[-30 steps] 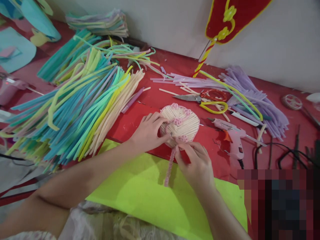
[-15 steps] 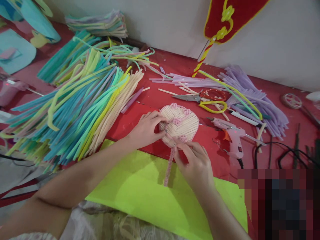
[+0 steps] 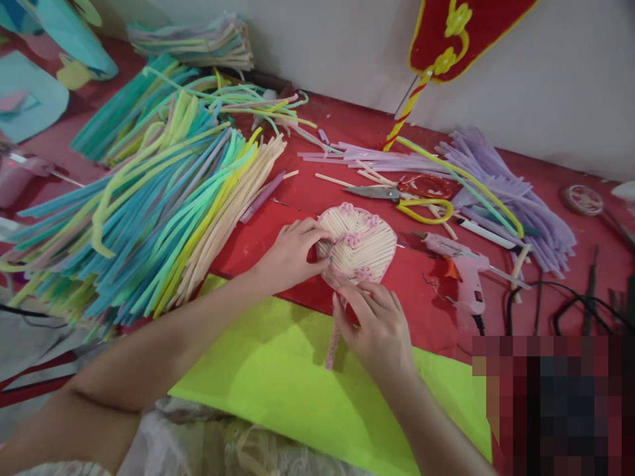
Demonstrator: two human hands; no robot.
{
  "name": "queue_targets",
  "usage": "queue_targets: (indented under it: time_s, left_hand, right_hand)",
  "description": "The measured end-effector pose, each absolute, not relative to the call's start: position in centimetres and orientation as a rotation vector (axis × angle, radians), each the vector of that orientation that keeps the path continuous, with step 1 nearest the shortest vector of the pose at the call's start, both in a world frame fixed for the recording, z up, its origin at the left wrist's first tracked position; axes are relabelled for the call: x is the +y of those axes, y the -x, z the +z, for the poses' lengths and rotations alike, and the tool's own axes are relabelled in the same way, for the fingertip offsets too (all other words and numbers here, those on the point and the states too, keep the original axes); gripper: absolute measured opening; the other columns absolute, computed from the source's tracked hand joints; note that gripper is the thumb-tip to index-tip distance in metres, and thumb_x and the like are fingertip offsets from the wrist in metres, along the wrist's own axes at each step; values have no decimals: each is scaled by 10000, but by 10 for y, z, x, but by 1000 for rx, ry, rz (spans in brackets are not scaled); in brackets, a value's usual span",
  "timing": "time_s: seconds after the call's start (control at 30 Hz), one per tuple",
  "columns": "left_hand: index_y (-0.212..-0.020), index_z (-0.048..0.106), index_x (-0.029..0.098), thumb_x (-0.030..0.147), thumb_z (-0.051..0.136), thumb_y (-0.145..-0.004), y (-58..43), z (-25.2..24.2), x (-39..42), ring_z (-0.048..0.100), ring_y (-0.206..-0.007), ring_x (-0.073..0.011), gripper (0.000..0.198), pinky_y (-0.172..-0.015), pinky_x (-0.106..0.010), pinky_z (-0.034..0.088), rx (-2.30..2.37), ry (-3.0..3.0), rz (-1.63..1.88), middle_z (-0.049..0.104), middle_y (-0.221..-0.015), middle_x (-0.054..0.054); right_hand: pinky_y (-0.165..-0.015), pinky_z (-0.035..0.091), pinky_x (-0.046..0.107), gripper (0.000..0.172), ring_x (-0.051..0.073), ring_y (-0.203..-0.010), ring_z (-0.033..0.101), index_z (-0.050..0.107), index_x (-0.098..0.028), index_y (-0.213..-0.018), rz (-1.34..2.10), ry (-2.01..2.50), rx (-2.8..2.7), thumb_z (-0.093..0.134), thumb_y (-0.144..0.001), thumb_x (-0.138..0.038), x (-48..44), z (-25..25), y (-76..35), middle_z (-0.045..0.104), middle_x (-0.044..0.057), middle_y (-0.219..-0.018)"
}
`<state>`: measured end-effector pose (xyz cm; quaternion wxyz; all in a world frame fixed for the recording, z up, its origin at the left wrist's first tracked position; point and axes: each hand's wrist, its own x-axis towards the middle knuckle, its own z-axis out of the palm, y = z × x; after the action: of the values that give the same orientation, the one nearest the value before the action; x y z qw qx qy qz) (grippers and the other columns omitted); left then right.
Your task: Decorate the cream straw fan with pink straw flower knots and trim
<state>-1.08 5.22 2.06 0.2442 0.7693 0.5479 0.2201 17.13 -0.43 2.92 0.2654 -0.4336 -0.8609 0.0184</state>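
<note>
A round hand fan [image 3: 374, 254] made of cream pipe cleaners, with a pink rim and several small pink flowers, lies flat in front of me. Its pink handle [image 3: 331, 350] points toward me. At the fan's left edge, my left hand [image 3: 300, 254] is closed, thumb and fingertips pinched on it around a thin, dark, curved strand [image 3: 331, 248]. My right hand [image 3: 380, 324] is pinched at the fan's base, where the handle joins, and covers that joint. Whether its fingertips also hold a loose strand is hidden.
Bundled colourful pipe cleaners [image 3: 149, 192] fill the left. Beyond the fan are scissors [image 3: 397, 195] and purple pipe cleaners [image 3: 501, 192]. A pink glue gun [image 3: 466, 271] with a black cord lies right. Yellow-green sheet [image 3: 278, 383] in front; red-yellow ornament [image 3: 431, 63] at back.
My right hand has shifted slightly left and up, its fingers now over the top of the handle. My left hand stays pinched at the fan's left edge.
</note>
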Motion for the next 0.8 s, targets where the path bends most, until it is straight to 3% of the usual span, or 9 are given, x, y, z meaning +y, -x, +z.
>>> queue_targets:
  time_s: [0.8]
  left_hand:
    - [-1025,553,218,268,602,-738,7,26,50,507,-1044,-224,295,-938,-410,354,1540,-2096,548,554,-1098,-39]
  right_hand:
    - [-723,458,306,108,195,-851,584,609,-166,-915,116,1199,-2318,568,-822,-132,-5,25,-171,706,58,-877]
